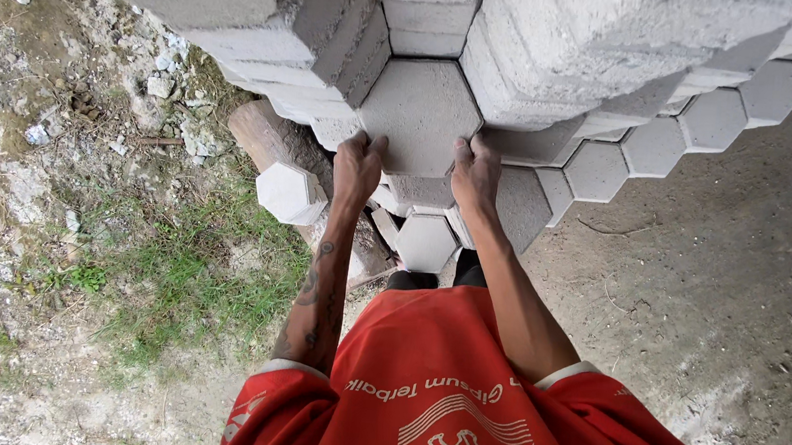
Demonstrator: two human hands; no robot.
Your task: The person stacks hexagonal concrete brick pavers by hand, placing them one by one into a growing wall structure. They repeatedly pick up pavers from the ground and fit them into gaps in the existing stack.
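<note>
A grey hexagonal concrete paving block [418,113] sits on top of a stack of like blocks in front of me. My left hand [357,164] grips its lower left edge, fingers curled over the rim. My right hand [476,170] grips its lower right edge the same way. Both forearms reach straight out from my red shirt. More hexagonal blocks [605,165] lie in rows to the right, and tall piles of them [549,44] rise on both sides of the held block.
A loose hexagonal block [289,192] rests on a log [273,138] at the stack's left foot. Grass, stones and rubble [166,94] cover the ground on the left. Bare packed earth [718,292] lies to the right.
</note>
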